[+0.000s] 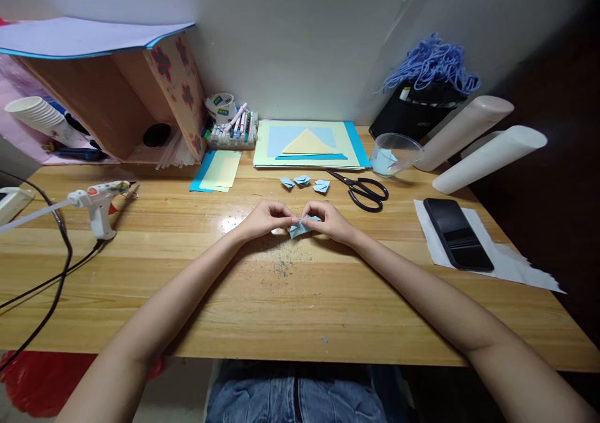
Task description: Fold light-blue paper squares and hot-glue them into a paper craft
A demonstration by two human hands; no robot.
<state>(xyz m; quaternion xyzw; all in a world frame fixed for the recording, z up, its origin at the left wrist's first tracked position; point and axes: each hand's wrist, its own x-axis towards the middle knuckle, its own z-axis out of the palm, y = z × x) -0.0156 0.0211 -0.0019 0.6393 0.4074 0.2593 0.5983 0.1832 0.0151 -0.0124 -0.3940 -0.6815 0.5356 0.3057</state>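
A small folded piece of light blue paper (300,228) is pinched between my two hands, just above the middle of the wooden table. My left hand (267,218) grips its left side with thumb and forefinger. On the other side, my right hand (330,222) pinches it the same way, the fingertips of both hands almost touching. Beyond my hands lie several small folded blue paper pieces (302,180) in a loose row. Black-handled scissors (363,192) rest to their right, blades pointing left.
Stacked coloured paper (262,142), a marker box (232,137) and a clear plastic cup (396,154) stand at the back. A hot glue gun (99,207) with its cable is at left. A phone (457,232) lies on white paper at right, near two paper rolls (492,157).
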